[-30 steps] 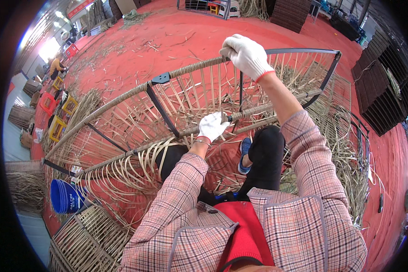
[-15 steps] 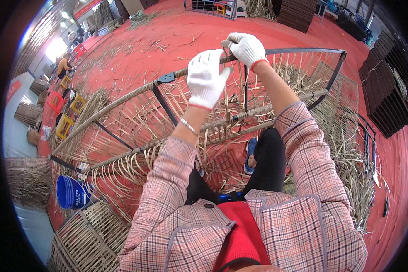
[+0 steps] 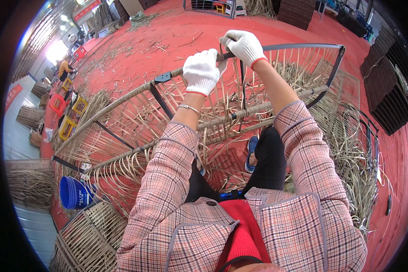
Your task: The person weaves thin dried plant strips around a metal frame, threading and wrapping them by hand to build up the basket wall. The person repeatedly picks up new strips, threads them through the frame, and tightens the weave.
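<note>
both hands [image 3: 222, 59] gripping frame rail [image 3: 122, 97], rattan strips [image 3: 226, 104]

Bright, even daylight, strongest from a blown-out opening upper left. Shadows soft and faint. Heavy fisheye bending, black vignette around rim. Centre sharp; edges slightly soft. No motion blur.

blue bucket [image 3: 75, 192], woven panels [image 3: 88, 235], yellow crates [image 3: 72, 118]

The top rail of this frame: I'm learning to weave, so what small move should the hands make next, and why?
Probably pull the strand taut around the top rail. Both gloved hands, left hand and right hand, grip it side by side where the wrapping ends and bare metal begins.
</note>
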